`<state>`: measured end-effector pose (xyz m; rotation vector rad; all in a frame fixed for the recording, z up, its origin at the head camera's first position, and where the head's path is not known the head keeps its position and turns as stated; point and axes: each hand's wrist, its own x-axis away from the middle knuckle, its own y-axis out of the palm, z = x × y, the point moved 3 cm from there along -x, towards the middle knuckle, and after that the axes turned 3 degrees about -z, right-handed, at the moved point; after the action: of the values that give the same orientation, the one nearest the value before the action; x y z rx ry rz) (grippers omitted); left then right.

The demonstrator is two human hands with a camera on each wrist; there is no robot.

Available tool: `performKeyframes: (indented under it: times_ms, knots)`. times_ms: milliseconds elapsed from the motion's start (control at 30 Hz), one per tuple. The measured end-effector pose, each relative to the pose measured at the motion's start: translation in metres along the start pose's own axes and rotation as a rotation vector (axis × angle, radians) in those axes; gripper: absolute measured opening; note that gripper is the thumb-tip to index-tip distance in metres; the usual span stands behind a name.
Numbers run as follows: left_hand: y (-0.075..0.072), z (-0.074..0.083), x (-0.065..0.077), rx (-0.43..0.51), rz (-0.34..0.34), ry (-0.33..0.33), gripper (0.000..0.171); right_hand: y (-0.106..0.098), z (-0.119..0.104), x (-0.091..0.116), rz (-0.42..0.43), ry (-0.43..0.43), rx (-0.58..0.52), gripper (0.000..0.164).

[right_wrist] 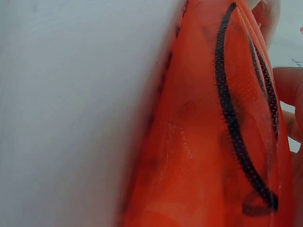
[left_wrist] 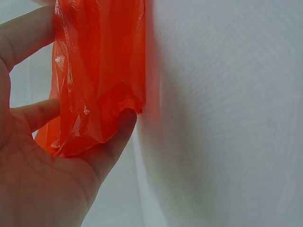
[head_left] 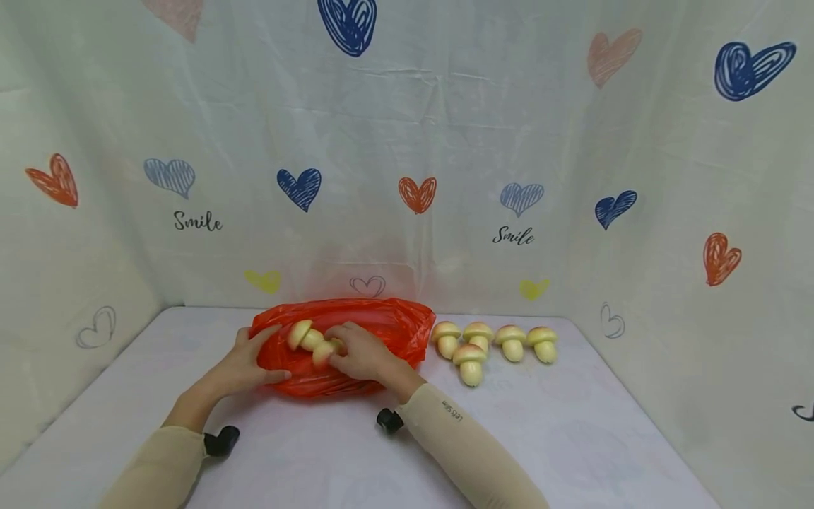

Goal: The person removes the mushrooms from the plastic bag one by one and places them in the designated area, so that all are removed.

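Note:
A shiny red plastic bag (head_left: 356, 309) lies at the back of the white table. My left hand (head_left: 244, 364) holds its left end, fingers on the far side and thumb on the near side; the left wrist view shows the thumb against the red plastic (left_wrist: 99, 71). Over the bag, my right hand (head_left: 365, 357) grips a toy mushroom (head_left: 322, 353), whose stem is partly covered by the fingers. Another toy mushroom (head_left: 302, 334) lies beside it on the bag, cap to the left. In the right wrist view, dark strips (right_wrist: 227, 104) run along the red plastic.
Several toy mushrooms (head_left: 470, 357) with yellow stems and pinkish caps stand right of the bag, most in a row and one in front. A white curtain (head_left: 470, 261) printed with hearts hangs behind the table (head_left: 318, 452) and along both sides.

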<state>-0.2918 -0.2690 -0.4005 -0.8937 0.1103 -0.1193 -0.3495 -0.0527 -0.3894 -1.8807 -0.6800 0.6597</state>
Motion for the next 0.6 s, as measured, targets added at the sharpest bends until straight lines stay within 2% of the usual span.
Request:
performKeyframes:
  times_ms: [167,467,600]
  knots:
    - [0.001,-0.001,0.0,-0.005,0.002,0.004,0.095,0.004,-0.001,-0.003,-0.011,-0.003,0.024,0.05]
    - [0.001,-0.001,-0.001,0.018,-0.028,-0.035,0.098,0.001,0.004,-0.004,0.005,0.032,0.033,0.035]
    - [0.001,-0.002,-0.001,0.015,-0.03,-0.04,0.098,-0.002,0.009,-0.001,0.003,0.053,0.0,0.035]
